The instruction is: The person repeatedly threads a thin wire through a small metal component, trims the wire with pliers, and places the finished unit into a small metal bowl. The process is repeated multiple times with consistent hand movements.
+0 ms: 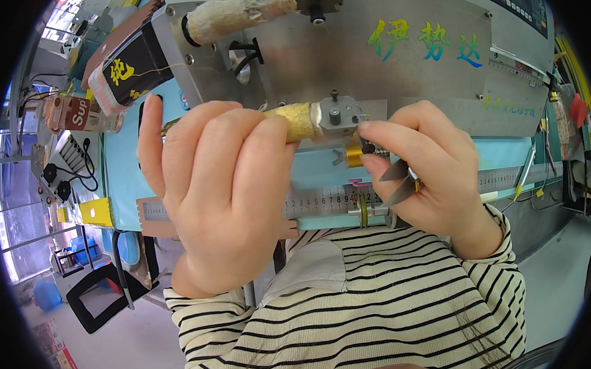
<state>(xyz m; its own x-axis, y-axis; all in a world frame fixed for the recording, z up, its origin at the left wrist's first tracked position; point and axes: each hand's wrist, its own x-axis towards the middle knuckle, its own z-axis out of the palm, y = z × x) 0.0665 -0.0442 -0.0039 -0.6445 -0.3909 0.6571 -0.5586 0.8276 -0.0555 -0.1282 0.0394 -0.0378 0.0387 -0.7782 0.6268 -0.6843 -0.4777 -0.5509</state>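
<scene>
My left hand (221, 187) is closed around a rod wrapped in yellow material (295, 120). A grey metal clamp block (339, 116) with black screws sits on the rod's right end. My right hand (427, 154) is at that block, its index fingertip touching or very near the lower right corner. A small dark part (368, 148) shows between finger and thumb; I cannot tell whether it is pinched. Snips with two grey blades (398, 185) are tucked in the right palm, pointing left. Just below the block is a gold cylinder (354, 155) with a wing nut and spring.
A metal machine panel (319, 60) bearing writing stands behind. Above it extends a second wrapped rod (243, 13) with a dark block. A steel ruler (321, 201) runs along the light blue table's front edge, beside a small roller (362, 211). A plastic cup (82, 113) stands left.
</scene>
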